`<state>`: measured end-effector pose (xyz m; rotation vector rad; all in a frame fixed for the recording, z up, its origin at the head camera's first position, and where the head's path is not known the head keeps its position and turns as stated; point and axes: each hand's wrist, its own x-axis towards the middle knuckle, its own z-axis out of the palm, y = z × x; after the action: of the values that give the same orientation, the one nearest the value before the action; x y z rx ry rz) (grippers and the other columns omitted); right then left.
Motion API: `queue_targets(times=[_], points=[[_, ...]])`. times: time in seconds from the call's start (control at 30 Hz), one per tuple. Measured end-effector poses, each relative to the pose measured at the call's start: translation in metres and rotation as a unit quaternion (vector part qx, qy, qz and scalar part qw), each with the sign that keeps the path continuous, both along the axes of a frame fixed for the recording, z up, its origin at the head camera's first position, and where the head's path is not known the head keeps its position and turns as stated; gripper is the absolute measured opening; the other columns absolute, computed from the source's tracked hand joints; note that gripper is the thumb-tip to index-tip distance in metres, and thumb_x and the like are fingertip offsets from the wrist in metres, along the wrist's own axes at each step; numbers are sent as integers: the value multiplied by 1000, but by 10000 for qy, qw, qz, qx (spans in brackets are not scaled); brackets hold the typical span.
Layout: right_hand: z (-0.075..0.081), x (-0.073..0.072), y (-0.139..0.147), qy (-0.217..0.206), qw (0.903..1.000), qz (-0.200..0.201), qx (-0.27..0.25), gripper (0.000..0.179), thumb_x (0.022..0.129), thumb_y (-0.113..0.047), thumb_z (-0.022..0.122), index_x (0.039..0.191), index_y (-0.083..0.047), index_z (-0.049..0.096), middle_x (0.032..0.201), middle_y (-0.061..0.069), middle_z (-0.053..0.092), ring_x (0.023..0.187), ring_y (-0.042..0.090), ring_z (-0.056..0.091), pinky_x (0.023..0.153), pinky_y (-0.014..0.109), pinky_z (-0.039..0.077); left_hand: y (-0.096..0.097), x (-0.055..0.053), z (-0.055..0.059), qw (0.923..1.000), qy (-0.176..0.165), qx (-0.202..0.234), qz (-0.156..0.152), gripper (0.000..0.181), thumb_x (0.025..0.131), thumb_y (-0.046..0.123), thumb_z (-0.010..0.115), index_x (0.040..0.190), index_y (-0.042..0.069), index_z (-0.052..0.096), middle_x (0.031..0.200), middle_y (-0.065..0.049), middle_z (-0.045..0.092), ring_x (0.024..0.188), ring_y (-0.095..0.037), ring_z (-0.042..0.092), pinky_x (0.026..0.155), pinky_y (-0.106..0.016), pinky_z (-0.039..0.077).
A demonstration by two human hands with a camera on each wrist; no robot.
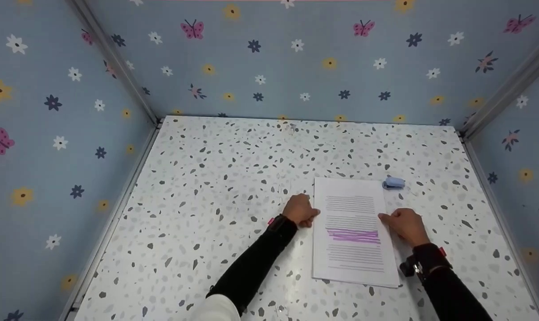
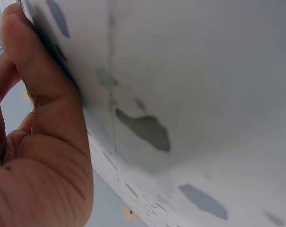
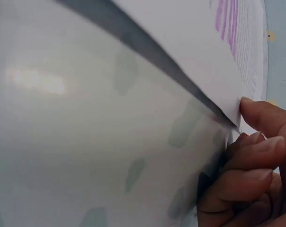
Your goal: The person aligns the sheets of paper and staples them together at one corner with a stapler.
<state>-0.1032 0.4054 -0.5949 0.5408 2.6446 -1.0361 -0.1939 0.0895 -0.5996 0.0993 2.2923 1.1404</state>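
A stack of printed paper (image 1: 349,267) lies on the table, its top sheet carrying lines of text and a band of purple highlighter strokes (image 1: 354,236). At its left edge, my left hand (image 1: 300,210) grips the side with the thumb over the margin and the other fingers curled. On the opposite edge my right hand (image 1: 405,226) pinches the paper between thumb and fingertips. In the right wrist view that edge of the paper (image 3: 195,61) is lifted off the tabletop, with the right thumb (image 3: 261,116) on its upper face.
Just past the stack's far right corner sits a small light-blue stapler (image 1: 393,183). The speckled white table (image 1: 216,178) is bordered by blue flowered panels (image 1: 278,58) at the back and both sides, joined by grey metal posts (image 1: 118,62).
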Motion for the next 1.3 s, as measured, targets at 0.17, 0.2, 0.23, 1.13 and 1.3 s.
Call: queue_targets(times=[0.17,0.2,0.23,1.13,1.3], points=[[0,-1,1,-77,9999,-21,-108,44,95,-47,67,82,-6,61,60,1,54,53,18,52,48,30,40,1,-1,1,9999,-98,5,125,21,90,12,79,78,2,63,57,-7,66,43,-17,64,41,-28,53],[-1,-1,2,-102,9999,-32,-129,44,95,-47,67,82,-5,61,61,1,54,53,18,53,48,30,40,1,-1,1,9998,-110,22,136,21,90,11,79,79,2,63,57,-7,66,43,-18,64,42,-29,53],[-1,-1,2,-132,9998,-47,-154,44,95,-47,67,83,-5,61,61,1,54,54,18,53,48,30,40,1,-1,0,9998,-127,47,143,20,90,11,79,81,2,63,58,-8,67,44,-18,64,43,-29,54],[25,7,6,-343,9874,-807,-1320,38,99,-21,50,112,12,63,91,11,69,77,19,68,72,33,58,-37,-2,14,9637,-1695,1761,1072,55,110,35,43,105,-14,68,91,-24,73,82,-33,76,71,-36,61],[32,6,-3,-531,9811,-861,-1647,38,102,-17,49,114,17,61,90,12,72,78,19,70,72,34,58,-31,-1,18,9520,-2027,2045,1041,60,110,37,41,109,-17,66,93,-27,72,86,-36,75,76,-38,61]])
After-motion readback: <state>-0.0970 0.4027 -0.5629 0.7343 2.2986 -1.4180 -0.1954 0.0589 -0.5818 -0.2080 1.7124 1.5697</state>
